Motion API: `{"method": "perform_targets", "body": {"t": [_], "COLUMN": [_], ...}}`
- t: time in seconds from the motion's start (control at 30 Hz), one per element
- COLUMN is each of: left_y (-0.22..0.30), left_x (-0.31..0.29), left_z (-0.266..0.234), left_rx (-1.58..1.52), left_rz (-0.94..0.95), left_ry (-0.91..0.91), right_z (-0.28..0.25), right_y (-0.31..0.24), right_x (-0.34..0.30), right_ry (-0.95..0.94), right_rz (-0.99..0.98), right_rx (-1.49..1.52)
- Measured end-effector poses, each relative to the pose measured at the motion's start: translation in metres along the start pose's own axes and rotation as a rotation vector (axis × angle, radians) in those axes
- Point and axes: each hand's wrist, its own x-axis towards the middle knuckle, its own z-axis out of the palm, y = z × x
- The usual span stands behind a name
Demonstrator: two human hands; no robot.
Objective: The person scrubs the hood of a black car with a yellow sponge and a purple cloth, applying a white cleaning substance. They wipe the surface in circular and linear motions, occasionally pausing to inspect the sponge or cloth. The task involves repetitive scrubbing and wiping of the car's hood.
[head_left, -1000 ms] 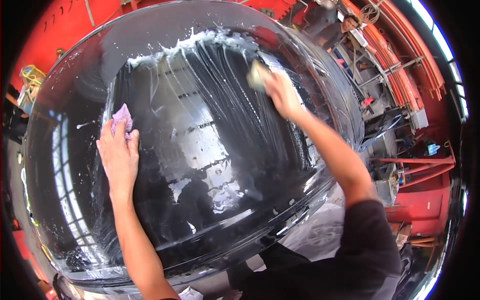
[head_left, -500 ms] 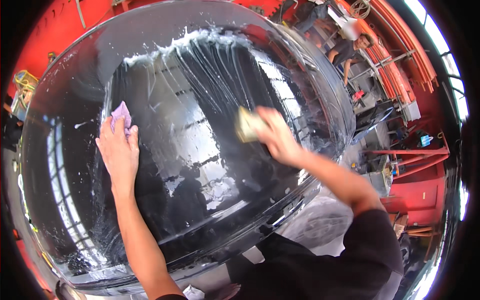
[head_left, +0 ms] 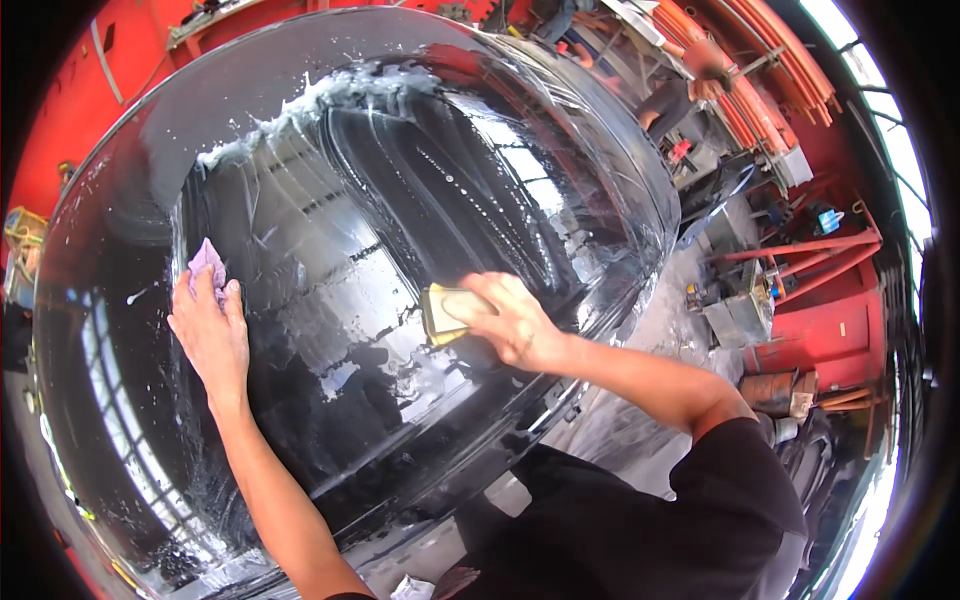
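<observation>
Over on the wet black panel (head_left: 420, 215), the right hand (head_left: 512, 325) is curled round a pale yellow block (head_left: 442, 316); well to its left, the left hand (head_left: 212, 340) loosely grips a purple cloth (head_left: 208, 262).

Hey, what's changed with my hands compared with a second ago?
Your right hand drew the pale yellow pad toward you and slightly left over the glossy black surface, away from the white foam. Nothing was picked up or let go. Your left hand still holds the purple cloth.
</observation>
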Motion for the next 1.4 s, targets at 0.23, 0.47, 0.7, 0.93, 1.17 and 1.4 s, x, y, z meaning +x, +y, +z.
{"method": "perform_targets", "body": {"t": [0.23,0.47,0.7,0.93,1.17,1.4], "left_y": [0.021,-0.014,0.001,-0.029,-0.013,-0.017], "left_x": [0.002,-0.001,0.000,0.008,0.010,0.018], "left_z": [0.006,0.000,0.008,0.010,0.016,0.029], "left_rx": [-0.067,0.033,0.000,-0.057,0.012,-0.087], "left_rz": [0.091,0.050,0.085,0.098,0.127,0.178], "left_ry": [-0.012,0.044,0.041,-0.004,0.039,0.006], "right_z": [0.087,0.049,0.052,0.113,0.008,0.130], "right_y": [0.141,0.017,0.085,0.068,0.013,0.100], "right_x": [0.246,0.098,0.166,0.192,0.029,0.263], "right_ry": [0.114,0.152,0.134,0.351,-0.005,0.119], "right_rz": [0.291,0.004,-0.153,-0.033,-0.102,0.292], "right_rx": [-0.279,-0.045,-0.113,-0.088,0.000,-0.273]}}
